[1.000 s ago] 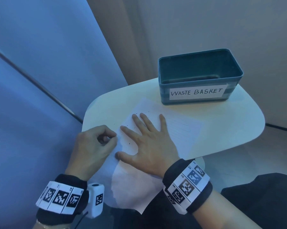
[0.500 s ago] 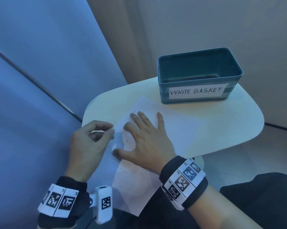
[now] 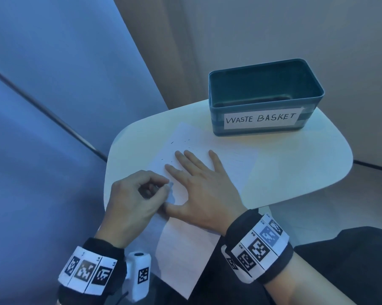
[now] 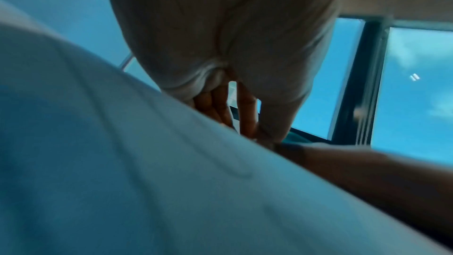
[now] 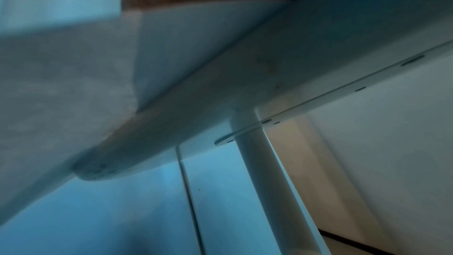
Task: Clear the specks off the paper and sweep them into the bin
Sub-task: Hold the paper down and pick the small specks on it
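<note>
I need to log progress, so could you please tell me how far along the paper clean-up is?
Done: nothing clearly; the bin looks nearly empty, apart from some dark shadow or debris on its floor. In hand: the right hand lies flat on the paper, while the left hand pinches something small and pale, too small to identify. Left: dark specks lie beyond the fingertips, unswept.

Right hand (image 3: 204,190) is lying flat, fingers (image 3: 186,159) spread; left hand (image 3: 132,201) is curling, thumb meeting forefinger, beside it.
</note>
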